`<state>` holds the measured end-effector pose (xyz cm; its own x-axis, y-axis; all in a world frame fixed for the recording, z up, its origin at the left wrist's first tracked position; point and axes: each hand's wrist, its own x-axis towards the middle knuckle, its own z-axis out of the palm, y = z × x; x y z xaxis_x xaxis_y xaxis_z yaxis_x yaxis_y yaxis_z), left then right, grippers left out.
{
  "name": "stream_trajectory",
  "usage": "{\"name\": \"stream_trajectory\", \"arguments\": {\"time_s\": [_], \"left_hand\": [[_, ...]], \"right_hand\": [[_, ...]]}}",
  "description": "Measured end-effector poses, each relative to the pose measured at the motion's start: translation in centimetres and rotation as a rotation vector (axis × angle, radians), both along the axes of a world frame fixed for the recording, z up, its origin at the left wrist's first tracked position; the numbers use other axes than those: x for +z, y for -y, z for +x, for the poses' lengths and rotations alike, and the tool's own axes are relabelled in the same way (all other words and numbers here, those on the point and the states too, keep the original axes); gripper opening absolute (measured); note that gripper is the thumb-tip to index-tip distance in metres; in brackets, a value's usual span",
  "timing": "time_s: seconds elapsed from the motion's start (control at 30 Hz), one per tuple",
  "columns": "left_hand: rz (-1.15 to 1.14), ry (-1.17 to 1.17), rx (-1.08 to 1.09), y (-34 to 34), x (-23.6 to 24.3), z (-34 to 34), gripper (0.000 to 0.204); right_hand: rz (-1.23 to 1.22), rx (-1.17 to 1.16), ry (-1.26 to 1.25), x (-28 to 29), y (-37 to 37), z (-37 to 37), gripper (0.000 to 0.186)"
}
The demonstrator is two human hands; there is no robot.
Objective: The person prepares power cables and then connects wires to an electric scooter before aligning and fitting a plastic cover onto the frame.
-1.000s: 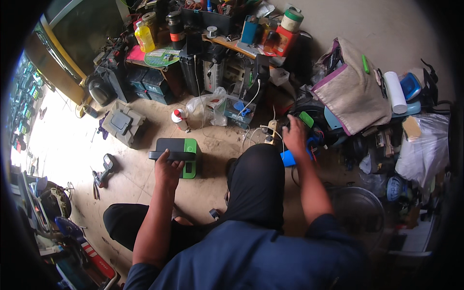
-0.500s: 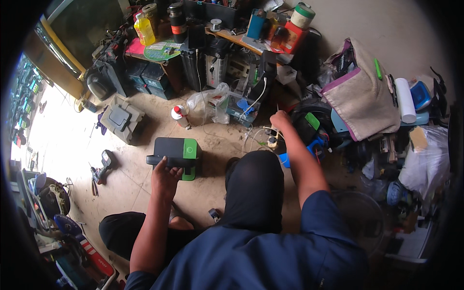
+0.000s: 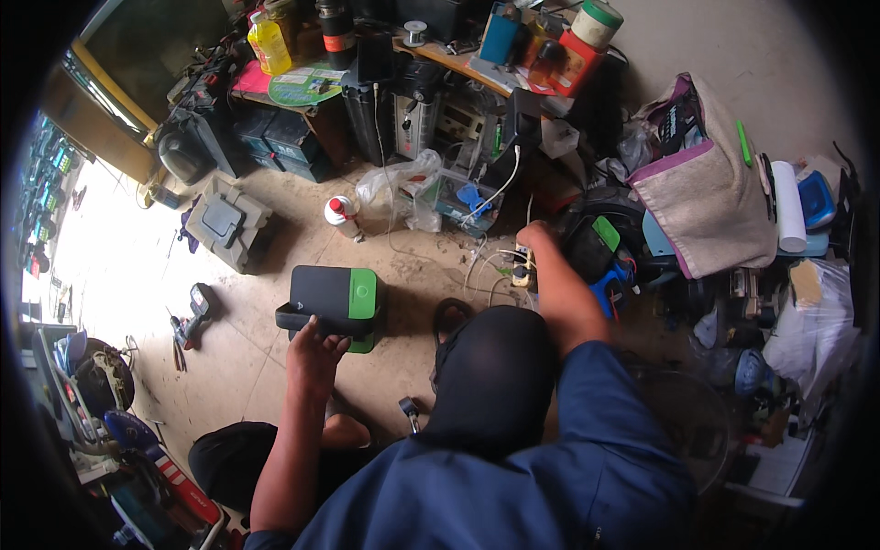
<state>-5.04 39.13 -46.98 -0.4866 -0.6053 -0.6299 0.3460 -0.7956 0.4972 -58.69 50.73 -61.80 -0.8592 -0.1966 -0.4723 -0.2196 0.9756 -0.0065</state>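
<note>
A black and green boxy device (image 3: 325,289) sits on the tiled floor in front of me. My left hand (image 3: 321,348) is closed on the black bar (image 3: 298,317) along its near side. My right hand (image 3: 534,236) is closed at the far end of a cream power strip (image 3: 521,275) with white cables looping round it; what its fingers grip is hidden. A white bottle with a red cap (image 3: 341,220) stands beyond the device, near a crumpled plastic bag (image 3: 380,188).
A grey case (image 3: 225,229) and a power tool (image 3: 197,316) lie left. A cluttered wooden shelf (image 3: 458,66) spans the back. A beige bag (image 3: 697,211) and piled items crowd the right; stacked gear (image 3: 87,385) fills the lower left.
My right hand, earlier open beside the power strip, has reached farther over it and closed. My left hand and the bar have dropped slightly toward me, showing more of the device's top.
</note>
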Motion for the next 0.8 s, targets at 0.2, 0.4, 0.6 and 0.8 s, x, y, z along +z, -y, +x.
{"name": "stream_trajectory", "arguments": {"time_s": [0.2,0.4,0.6,0.8], "left_hand": [[-0.055,0.046,0.001,-0.3,0.7,-0.8,0.023],[-0.040,0.007,0.011,-0.1,1.2,-1.7,0.022],[-0.024,-0.031,0.085,0.1,0.9,-2.5,0.029],[0.000,-0.065,0.148,0.7,0.8,-3.2,0.036]], "right_hand": [[-0.548,-0.250,0.440,7.4,-2.2,-0.2,0.043],[-1.309,-0.258,0.973,12.9,-6.2,-2.0,0.025],[-1.692,-0.470,1.374,12.9,-9.0,-4.9,0.031],[-1.716,-0.583,1.453,15.6,-9.6,-4.2,0.041]]}}
